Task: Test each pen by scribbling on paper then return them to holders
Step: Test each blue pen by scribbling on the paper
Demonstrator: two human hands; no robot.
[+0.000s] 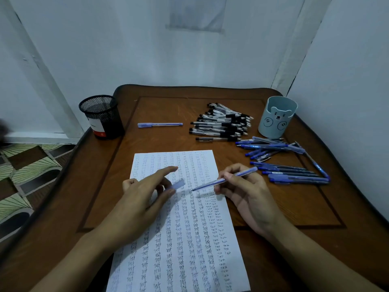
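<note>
While one pen (223,180) writes, two holders (102,116) (277,118) stand.

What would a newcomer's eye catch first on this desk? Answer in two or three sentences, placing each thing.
First, the sheet of paper in the middle, filled with columns of the word "test". Over it the right hand holds a blue pen, tip at the page, while the left hand pinches a cap. At the back right lies a heap of black pens beside a pale blue bear cup.
</note>
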